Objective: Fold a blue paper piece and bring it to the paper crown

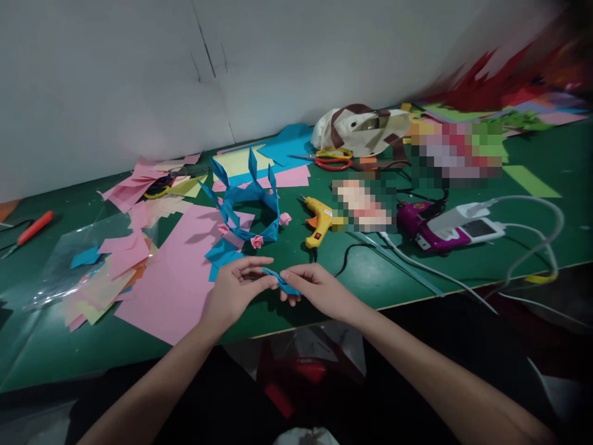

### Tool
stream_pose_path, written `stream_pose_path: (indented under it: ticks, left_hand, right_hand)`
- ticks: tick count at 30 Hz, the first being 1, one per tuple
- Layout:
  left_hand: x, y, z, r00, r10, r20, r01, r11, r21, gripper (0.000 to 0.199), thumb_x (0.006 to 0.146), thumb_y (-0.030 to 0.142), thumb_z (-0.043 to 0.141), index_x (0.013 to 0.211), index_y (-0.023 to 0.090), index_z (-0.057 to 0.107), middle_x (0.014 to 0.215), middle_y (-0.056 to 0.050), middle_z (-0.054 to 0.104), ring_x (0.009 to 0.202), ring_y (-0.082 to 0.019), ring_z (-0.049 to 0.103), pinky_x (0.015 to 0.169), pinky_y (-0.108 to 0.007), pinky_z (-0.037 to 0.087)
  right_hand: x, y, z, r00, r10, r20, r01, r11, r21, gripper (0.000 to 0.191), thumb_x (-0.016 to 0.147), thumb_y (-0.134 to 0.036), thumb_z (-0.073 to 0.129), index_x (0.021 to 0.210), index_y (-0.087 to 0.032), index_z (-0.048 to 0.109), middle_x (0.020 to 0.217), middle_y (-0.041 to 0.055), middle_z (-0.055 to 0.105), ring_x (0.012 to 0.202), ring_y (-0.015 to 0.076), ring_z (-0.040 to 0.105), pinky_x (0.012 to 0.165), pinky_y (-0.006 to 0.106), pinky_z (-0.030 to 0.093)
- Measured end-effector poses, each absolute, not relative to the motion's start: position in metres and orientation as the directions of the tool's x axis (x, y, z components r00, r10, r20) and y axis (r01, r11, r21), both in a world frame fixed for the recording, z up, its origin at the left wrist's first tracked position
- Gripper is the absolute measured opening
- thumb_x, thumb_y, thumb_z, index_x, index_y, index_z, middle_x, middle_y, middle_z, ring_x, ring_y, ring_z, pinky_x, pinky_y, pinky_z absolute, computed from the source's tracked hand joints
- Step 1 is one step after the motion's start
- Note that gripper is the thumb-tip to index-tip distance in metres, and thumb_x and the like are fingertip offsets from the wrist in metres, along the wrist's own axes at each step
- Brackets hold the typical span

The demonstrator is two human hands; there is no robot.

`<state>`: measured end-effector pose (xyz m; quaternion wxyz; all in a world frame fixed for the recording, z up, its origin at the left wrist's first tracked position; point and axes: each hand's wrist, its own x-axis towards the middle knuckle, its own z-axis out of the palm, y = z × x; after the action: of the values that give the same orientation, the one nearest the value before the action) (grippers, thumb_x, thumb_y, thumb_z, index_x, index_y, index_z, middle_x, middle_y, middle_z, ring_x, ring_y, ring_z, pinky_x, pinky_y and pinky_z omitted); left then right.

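Between my two hands is a small folded piece of blue paper (289,288), held near the table's front edge. My left hand (238,284) pinches its left end between thumb and fingers. On the other end, my right hand (308,284) is closed, thumb on top and fingertips underneath. Just beyond stands a blue paper crown (241,238) with pointed tips and several pink paper roses (256,241) around its lower band. Flat blue paper pieces (222,254) lie beside my left hand, partly over a large pink sheet (171,290).
A yellow glue gun (319,219) lies right of the crown, its cord trailing forward. Red-and-yellow scissors (334,159) rest near a white cloth bag (365,131). A purple power strip (445,240) with white cables sits at right. Paper scraps (125,250) and an orange-handled tool (36,227) are at left.
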<state>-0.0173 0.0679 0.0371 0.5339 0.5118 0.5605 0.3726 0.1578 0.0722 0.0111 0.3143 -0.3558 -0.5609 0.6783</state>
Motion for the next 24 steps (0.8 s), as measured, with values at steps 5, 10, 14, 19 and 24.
stream_pose_path:
  ticks: [5, 10, 14, 19, 24]
  left_hand:
    - [-0.0188, 0.0676, 0.0375, 0.042, 0.984, -0.174, 0.321, 0.152, 0.935, 0.017, 0.063, 0.029, 0.073, 0.076, 0.019, 0.07, 0.064, -0.001, 0.066, 0.063, -0.015, 0.064, 0.061, -0.024, 0.05]
    - [-0.0202, 0.0711, 0.0385, 0.086, 0.969, -0.232, 0.249, 0.205, 0.947, 0.016, 0.061, 0.026, 0.074, 0.073, 0.017, 0.068, 0.06, 0.0, 0.064, 0.057, -0.012, 0.061, 0.057, -0.022, 0.049]
    - [-0.0205, 0.075, 0.0402, 0.169, 0.926, -0.339, 0.129, 0.32, 0.939, 0.019, 0.058, 0.026, 0.076, 0.068, 0.016, 0.064, 0.056, 0.001, 0.062, 0.053, -0.011, 0.059, 0.055, -0.022, 0.05]
    - [-0.0226, 0.0764, 0.0406, 0.21, 0.918, -0.336, 0.186, 0.3, 0.936, 0.015, 0.06, 0.025, 0.075, 0.066, 0.017, 0.065, 0.056, 0.0, 0.063, 0.054, -0.012, 0.06, 0.056, -0.022, 0.05]
    - [-0.0273, 0.0768, 0.0436, 0.207, 0.956, -0.208, 0.407, 0.109, 0.907, 0.012, 0.06, 0.026, 0.074, 0.063, 0.018, 0.066, 0.061, -0.001, 0.065, 0.059, -0.014, 0.061, 0.054, -0.021, 0.048]
  right_hand:
    - [0.1554, 0.0703, 0.0122, -0.591, 0.794, -0.141, -0.039, -0.203, -0.978, 0.036, 0.086, -0.046, 0.049, 0.077, -0.014, 0.064, 0.07, 0.0017, 0.066, 0.062, 0.0099, 0.061, 0.06, 0.022, 0.046]
    - [0.1546, 0.0703, 0.0158, -0.583, 0.786, -0.203, -0.025, -0.268, -0.963, 0.037, 0.081, -0.049, 0.054, 0.077, -0.014, 0.065, 0.073, 0.0029, 0.069, 0.067, 0.013, 0.065, 0.064, 0.024, 0.049]
    - [0.1546, 0.0711, 0.0172, -0.61, 0.753, -0.247, -0.042, -0.342, -0.939, 0.037, 0.078, -0.051, 0.057, 0.077, -0.014, 0.065, 0.071, 0.0027, 0.069, 0.064, 0.0129, 0.066, 0.058, 0.022, 0.048]
    - [0.1543, 0.0702, 0.0179, -0.594, 0.758, -0.269, -0.032, -0.356, -0.934, 0.034, 0.078, -0.048, 0.057, 0.075, -0.015, 0.065, 0.07, 0.002, 0.069, 0.062, 0.0119, 0.066, 0.059, 0.022, 0.048]
    - [0.1528, 0.0676, 0.0162, -0.578, 0.775, -0.255, -0.002, -0.314, -0.949, 0.031, 0.079, -0.045, 0.057, 0.073, -0.016, 0.063, 0.069, 0.0017, 0.068, 0.06, 0.0127, 0.066, 0.056, 0.022, 0.048]
